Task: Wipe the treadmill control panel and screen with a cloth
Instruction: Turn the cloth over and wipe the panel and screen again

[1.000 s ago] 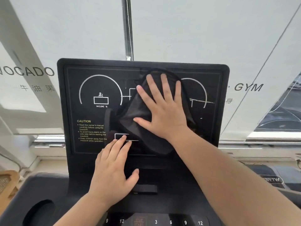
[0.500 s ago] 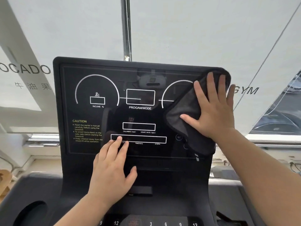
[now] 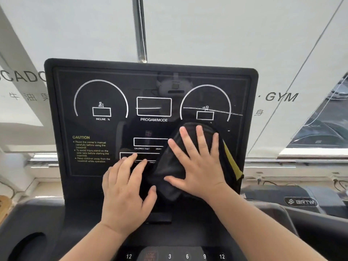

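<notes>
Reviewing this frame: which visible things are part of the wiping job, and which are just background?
Part of the job:
- dark cloth, pressed flat under the right hand
- treadmill screen
- left hand, resting on the screen's lower edge

Background:
- GYM lettering on the window
- neighbouring treadmill
- cup recess
- metal pole

The treadmill console (image 3: 62,185) carries everything here. Its upright black screen (image 3: 105,91) shows white arc gauges, boxes labelled INCLINE % and PROGAM/MODE, and a yellow CAUTION notice at lower left. A dark cloth (image 3: 169,166) with a yellow edge lies pressed flat on the screen's lower right part, under the spread right hand (image 3: 199,166). Just beside it, the left hand (image 3: 126,189) rests palm-down on the screen's lower middle, fingertips touching a long white box. Below the screen, the control panel (image 3: 177,256) shows numbers 12, 3, 6, 9, 12.
</notes>
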